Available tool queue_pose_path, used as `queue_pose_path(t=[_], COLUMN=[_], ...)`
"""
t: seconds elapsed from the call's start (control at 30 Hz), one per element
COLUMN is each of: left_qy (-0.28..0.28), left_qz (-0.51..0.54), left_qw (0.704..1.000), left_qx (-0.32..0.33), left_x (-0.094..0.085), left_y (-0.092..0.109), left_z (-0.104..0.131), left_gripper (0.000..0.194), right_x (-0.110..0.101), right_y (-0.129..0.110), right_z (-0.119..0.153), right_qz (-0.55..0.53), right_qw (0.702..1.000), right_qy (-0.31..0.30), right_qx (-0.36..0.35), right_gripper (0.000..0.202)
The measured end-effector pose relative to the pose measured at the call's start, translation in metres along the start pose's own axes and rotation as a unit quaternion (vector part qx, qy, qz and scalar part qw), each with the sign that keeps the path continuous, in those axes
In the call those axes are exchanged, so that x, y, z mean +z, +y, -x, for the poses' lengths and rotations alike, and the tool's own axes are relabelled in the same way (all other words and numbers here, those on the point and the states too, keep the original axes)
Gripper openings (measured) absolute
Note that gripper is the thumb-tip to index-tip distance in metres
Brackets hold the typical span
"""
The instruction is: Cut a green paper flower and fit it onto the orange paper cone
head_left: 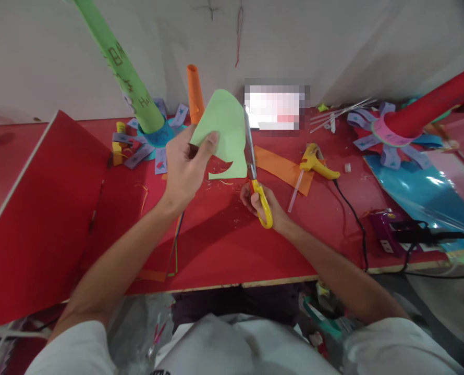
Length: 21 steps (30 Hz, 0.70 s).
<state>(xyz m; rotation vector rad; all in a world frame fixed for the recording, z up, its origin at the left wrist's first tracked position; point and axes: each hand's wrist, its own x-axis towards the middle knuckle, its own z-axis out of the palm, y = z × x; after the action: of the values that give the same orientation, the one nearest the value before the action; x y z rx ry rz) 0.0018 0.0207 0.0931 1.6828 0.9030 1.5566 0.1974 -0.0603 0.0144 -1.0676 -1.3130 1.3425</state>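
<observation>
A light green sheet of paper [226, 122] is pinched between the thumb and fingers of my left hand [188, 161], raised above the table. Its top corner is rounded, and a curved cut shows near its lower edge, with a narrow strip hanging on. In my right hand [265, 200] is a pair of scissors [262, 205] with yellow handles. The blades point upward along the paper's right edge; whether they are parted is hard to make out. Paper scraps lie on the red table below both hands.
A yellow glue gun [314, 162] rests partly on an orange paper strip [279, 165], its cord running off the front edge. A green paper tube [126, 78] stands left, a red tube [431, 104] leans right. A red board [40, 219] rises at left; a purple box [386, 232] sits at right.
</observation>
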Motion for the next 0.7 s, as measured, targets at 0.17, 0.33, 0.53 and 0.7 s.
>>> queue_pose_path(t=[0.17,0.33,0.53,0.7], left_qy=[-0.031,-0.022,0.003,0.000], left_qz=[-0.025,-0.023,0.010,0.059], left_qw=[0.999,0.999,1.000,0.998], left_qx=[-0.002,-0.020,-0.018,-0.005], left_x=[-0.0004,-0.0004,0.0004,0.0000], left_y=[0.0056,0.0079,0.0031,0.0040], left_z=[-0.0006,-0.0008,-0.0001,-0.0012], left_gripper=[0.055,0.053,0.053,0.050], right_x=[-0.0013,-0.0036,-0.0014,-0.0012], right_y=[-0.0021,0.0011,0.0017,0.0019], right_z=[-0.0001,-0.0003,-0.0009,0.0004], right_qz=[0.003,0.004,-0.010,-0.001], right_qw=[1.000,1.000,0.999,1.000], right_qy=[0.006,0.009,0.024,0.001], right_qx=[-0.009,0.003,0.024,0.029], right_gripper=[0.078,0.077,0.076,0.077])
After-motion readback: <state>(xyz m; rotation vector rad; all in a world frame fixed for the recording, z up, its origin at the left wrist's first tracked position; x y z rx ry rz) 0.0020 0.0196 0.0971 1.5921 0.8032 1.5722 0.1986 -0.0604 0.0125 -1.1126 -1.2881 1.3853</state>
